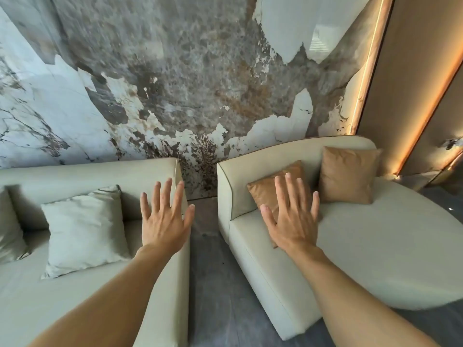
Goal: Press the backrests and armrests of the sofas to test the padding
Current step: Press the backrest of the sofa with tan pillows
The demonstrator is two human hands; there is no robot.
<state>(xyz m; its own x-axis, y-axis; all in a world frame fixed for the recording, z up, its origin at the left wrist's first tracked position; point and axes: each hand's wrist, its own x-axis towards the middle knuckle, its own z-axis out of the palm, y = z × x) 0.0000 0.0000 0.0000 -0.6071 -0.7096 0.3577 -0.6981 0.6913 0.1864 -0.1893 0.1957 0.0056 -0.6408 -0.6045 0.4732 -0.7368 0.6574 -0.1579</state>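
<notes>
Two cream sofas stand against a marble-patterned wall with a gap of dark floor between them. The left sofa [75,296] has a low backrest [87,171] and a pale cushion [85,231]. The right sofa [375,246] has a curved backrest [275,156] and two tan cushions [265,191] [348,174]. My left hand [165,221] is held out flat with fingers spread over the left sofa's right end. Above the right sofa's seat, my right hand [293,221] is spread in front of the nearer tan cushion. Whether either hand touches the upholstery is unclear.
A strip of dark grey floor [208,284] runs between the sofas. Another pale cushion [10,226] sits at the far left. A beige wall panel with lit orange strips [411,96] rises at the right.
</notes>
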